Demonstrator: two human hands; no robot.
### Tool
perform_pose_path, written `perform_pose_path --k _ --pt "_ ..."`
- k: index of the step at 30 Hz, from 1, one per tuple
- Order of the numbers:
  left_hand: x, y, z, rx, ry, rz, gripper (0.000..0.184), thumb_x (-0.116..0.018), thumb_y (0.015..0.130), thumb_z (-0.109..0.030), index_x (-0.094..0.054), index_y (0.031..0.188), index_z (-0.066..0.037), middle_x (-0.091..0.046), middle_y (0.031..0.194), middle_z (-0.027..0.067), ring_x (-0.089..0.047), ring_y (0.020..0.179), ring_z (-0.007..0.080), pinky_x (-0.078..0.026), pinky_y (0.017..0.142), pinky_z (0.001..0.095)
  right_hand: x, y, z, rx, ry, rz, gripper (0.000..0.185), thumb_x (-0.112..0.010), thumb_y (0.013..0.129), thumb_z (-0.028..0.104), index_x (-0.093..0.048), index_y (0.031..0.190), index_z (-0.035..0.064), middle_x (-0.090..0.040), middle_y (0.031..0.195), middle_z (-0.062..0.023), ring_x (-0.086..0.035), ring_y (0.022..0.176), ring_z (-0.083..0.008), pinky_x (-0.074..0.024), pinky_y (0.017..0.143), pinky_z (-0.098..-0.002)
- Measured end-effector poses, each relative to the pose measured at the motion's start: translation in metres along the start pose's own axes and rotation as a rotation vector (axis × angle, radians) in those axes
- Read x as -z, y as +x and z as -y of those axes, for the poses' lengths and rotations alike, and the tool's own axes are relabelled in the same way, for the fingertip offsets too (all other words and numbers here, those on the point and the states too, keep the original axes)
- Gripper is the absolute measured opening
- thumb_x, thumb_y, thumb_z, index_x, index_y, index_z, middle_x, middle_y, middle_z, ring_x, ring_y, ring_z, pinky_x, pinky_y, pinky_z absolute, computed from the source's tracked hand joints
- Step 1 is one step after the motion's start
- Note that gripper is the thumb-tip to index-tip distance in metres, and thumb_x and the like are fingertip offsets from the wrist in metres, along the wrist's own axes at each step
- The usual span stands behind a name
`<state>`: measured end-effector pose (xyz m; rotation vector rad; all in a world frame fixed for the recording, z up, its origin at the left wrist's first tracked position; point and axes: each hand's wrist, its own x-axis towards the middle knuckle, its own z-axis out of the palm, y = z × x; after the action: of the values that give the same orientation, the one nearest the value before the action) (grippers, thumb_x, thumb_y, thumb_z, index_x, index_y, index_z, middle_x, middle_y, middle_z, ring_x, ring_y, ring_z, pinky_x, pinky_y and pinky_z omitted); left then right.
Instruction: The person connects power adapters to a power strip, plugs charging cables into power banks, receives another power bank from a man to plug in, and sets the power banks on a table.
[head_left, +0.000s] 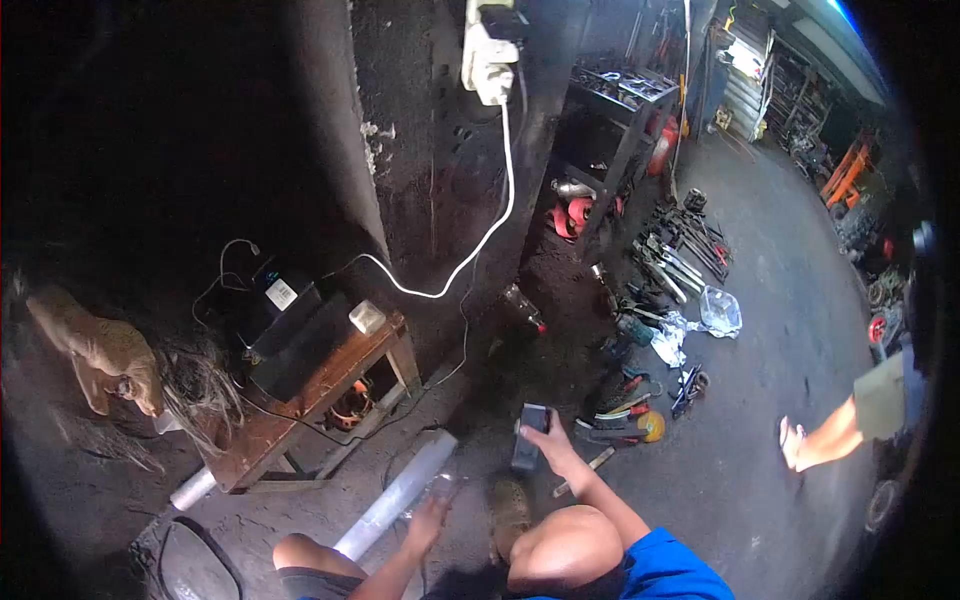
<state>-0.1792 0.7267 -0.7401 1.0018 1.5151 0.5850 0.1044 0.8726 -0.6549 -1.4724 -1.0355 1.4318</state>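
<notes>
My right hand (547,440) is closed round a dark rectangular block (529,438), held above the floor in front of my right knee. My left hand (430,522) hangs low beside a long pale metal tube (395,498), which lies slanting between my legs and the bench. Small shiny bits show by its fingertips, too blurred to name. Whether the left fingers grip anything cannot be made out.
A wooden bench (330,385) with a black box (290,330) stands at left. A white cable (490,240) hangs from a socket. Tools (680,265), a grinder (620,430) and a bottle (524,307) lie on the floor. Another person's leg (830,437) is at right.
</notes>
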Motion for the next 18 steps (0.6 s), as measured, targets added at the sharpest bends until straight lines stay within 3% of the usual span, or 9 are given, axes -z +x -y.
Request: perform_pose_path --k 1,3,6,11,12,13,15,16,18 --pt "0.004 -0.001 -0.001 -0.010 0.012 -0.006 0.037 -0.047 0.101 -0.033 -0.065 0.101 -0.001 -0.063 0.082 0.0053 -0.057 0.070 0.0167 -0.048 0.065 0.0337 0.004 -0.010 -0.002 0.011 0.012 0.000 0.074 -0.072 0.083 0.031 -0.036 0.142 0.0039 -0.058 0.128 -0.0203 -0.060 0.114 -0.0311 -0.0484 0.096 -0.0398" --pt "0.009 -0.010 -0.010 0.051 -0.360 -0.022 0.034 -0.047 0.101 -0.031 -0.064 0.100 -0.002 -0.062 0.079 0.0041 -0.057 0.070 0.0148 -0.046 0.063 0.0318 0.015 -0.034 -0.005 -0.168 -0.667 -0.012 0.086 -0.076 0.077 0.038 -0.036 0.140 -0.0039 -0.054 0.133 -0.0251 -0.056 0.120 -0.0364 -0.0458 0.098 -0.0381" --pt "0.023 -0.025 -0.062 0.116 -0.548 0.102 0.021 -0.050 0.099 -0.021 -0.061 0.101 -0.003 -0.052 0.072 -0.0001 -0.048 0.065 0.0106 -0.041 0.060 0.0272 0.038 -0.042 -0.076 -0.297 -0.831 0.121 0.091 -0.074 0.073 0.046 -0.038 0.139 -0.0062 -0.050 0.134 -0.0305 -0.054 0.122 -0.0394 -0.0449 0.099 -0.0368" --pt "0.041 -0.025 -0.156 -0.062 0.071 0.022 0.025 -0.049 0.097 -0.024 -0.060 0.100 -0.002 -0.058 0.075 0.0042 -0.055 0.071 0.0142 -0.044 0.064 0.0319 0.064 -0.035 -0.166 -0.423 -1.145 0.511 0.072 -0.062 0.073 0.054 -0.065 0.119 -0.0001 -0.062 0.120 -0.0267 -0.059 0.115 -0.0367 -0.0460 0.098 -0.0406" --pt "0.045 -0.018 -0.165 -0.138 0.088 -0.002 0.024 -0.049 0.097 -0.024 -0.059 0.099 -0.002 -0.057 0.076 0.0048 -0.055 0.072 0.0144 -0.044 0.065 0.0325 0.059 -0.035 -0.195 -0.368 -1.235 0.406 0.055 -0.063 0.069 0.041 -0.072 0.108 0.0049 -0.064 0.120 -0.0195 -0.061 0.114 -0.0342 -0.0469 0.097 -0.0432" --pt "0.051 -0.013 -0.169 -0.195 0.114 -0.004 0.023 -0.049 0.097 -0.023 -0.058 0.098 -0.002 -0.057 0.076 0.0053 -0.055 0.073 0.0146 -0.044 0.067 0.0330 0.058 -0.040 -0.129 -0.316 -1.277 0.800 0.046 -0.062 0.072 0.038 -0.074 0.105 0.0075 -0.067 0.114 -0.0186 -0.065 0.105 -0.0311 -0.0495 0.091 -0.0420" --pt "0.064 -0.015 -0.182 -0.264 0.083 0.013 0.019 -0.050 0.096 -0.021 -0.057 0.097 -0.004 -0.058 0.082 0.0057 -0.055 0.076 0.0155 -0.044 0.070 0.0329 0.068 -0.041 -0.156 -0.580 -1.009 0.754 0.035 -0.059 0.078 0.028 -0.073 0.097 0.0031 -0.071 0.097 -0.0172 -0.066 0.084 -0.0262 -0.0523 0.078 -0.0414" --pt "0.059 -0.019 -0.199 -0.131 -0.060 -0.014 0.015 -0.050 0.096 -0.019 -0.057 0.095 -0.005 -0.056 0.080 0.0026 -0.052 0.071 0.0122 -0.043 0.066 0.0291 0.087 -0.048 -0.221 -0.741 -0.827 0.479 0.041 -0.061 0.075 0.035 -0.073 0.094 0.0005 -0.070 0.098 -0.0190 -0.067 0.089 -0.0286 -0.0519 0.078 -0.0394" --pt "0.052 -0.021 -0.201 -0.135 -0.328 0.016 0.015 -0.048 0.098 -0.018 -0.055 0.102 -0.005 -0.047 0.072 -0.0012 -0.043 0.060 0.0059 -0.036 0.053 0.0218 0.089 -0.077 -0.123 -0.813 -1.006 0.418 0.041 -0.057 0.079 0.030 -0.070 0.109 0.0059 -0.069 0.110 -0.0145 -0.066 0.101 -0.0264 -0.0509 0.086 -0.0420"
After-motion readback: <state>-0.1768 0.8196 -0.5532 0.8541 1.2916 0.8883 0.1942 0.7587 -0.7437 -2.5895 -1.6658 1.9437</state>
